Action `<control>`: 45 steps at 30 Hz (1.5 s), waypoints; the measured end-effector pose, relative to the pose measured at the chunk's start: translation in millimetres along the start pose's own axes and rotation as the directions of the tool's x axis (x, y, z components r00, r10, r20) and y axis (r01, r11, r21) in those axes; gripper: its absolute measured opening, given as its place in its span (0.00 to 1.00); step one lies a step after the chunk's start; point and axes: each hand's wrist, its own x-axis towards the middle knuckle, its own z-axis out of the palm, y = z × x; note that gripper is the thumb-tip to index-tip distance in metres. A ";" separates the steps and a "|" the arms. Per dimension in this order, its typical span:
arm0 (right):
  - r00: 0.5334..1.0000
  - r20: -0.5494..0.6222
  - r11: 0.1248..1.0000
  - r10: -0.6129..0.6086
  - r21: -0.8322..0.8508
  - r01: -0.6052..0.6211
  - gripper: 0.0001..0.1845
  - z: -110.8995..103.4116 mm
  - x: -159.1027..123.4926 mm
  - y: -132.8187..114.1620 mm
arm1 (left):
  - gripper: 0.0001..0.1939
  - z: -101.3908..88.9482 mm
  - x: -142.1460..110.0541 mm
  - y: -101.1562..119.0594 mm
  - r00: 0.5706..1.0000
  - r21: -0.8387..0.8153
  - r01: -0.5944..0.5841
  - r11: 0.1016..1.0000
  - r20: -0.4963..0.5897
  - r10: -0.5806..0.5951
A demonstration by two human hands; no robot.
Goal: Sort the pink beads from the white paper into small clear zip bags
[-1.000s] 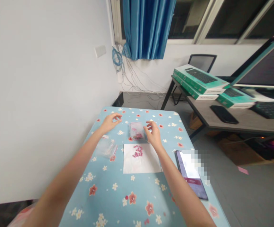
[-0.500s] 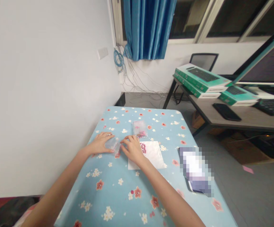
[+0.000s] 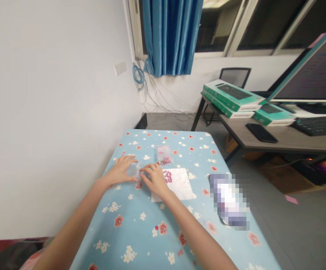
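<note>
A small clear plastic bag (image 3: pixel 134 170) is held just above the flowered tablecloth. My left hand (image 3: pixel 119 170) grips it from the left, with thumb and fingers set wide on its edges. From the other side my right hand (image 3: pixel 154 179) pinches the bag's right edge with bent fingers. Under and beyond my right wrist lies a white sheet (image 3: pixel 180 187) with a cluster of pink beads (image 3: pixel 168 176) on it, partly covered by the hand. Behind the sheet rests another clear bag (image 3: pixel 163 152) with pink beads at its near end.
The table (image 3: pixel 140 232) has a light blue flowered cover. On its right lies a blurred-out phone-like object (image 3: pixel 229 202). A wall (image 3: pixel 53 112) rises along the left. To the right, a desk (image 3: pixel 287 144) bears keyboard boxes (image 3: pixel 233 97), a black phone (image 3: pixel 261 133), a keyboard and a monitor.
The camera view has shifted slightly, so the surroundings sit a little further left and the desk lower. Both hands stay on the clear bag, the right one a little nearer the left.
</note>
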 end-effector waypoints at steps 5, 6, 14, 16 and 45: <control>0.995 -0.096 0.980 0.010 0.199 0.009 0.08 -29.4 -2.6 3.9 | 0.36 3.4 0.1 32.6 0.983 -0.078 -0.041 0.996 -0.182 0.026; 0.995 -0.100 0.974 0.008 0.227 0.015 0.08 -34.9 -3.9 5.5 | 0.36 6.8 0.8 39.8 0.975 -0.088 -0.045 0.995 -0.219 0.025; 0.996 -0.033 0.923 0.088 0.378 -0.069 0.08 -48.2 -21.5 23.6 | 0.32 45.4 6.2 82.1 0.929 -0.173 -0.025 0.985 -0.368 -0.041; 0.993 -0.011 0.923 0.120 0.370 -0.107 0.09 -46.6 -25.4 27.5 | 0.33 52.9 6.9 84.5 0.928 -0.175 -0.023 0.984 -0.370 -0.044; 0.937 0.240 0.930 0.254 -0.326 -0.168 0.10 -89.3 -16.3 71.7 | 0.29 83.5 10.3 87.3 0.839 -0.294 -0.086 0.952 -0.536 -0.090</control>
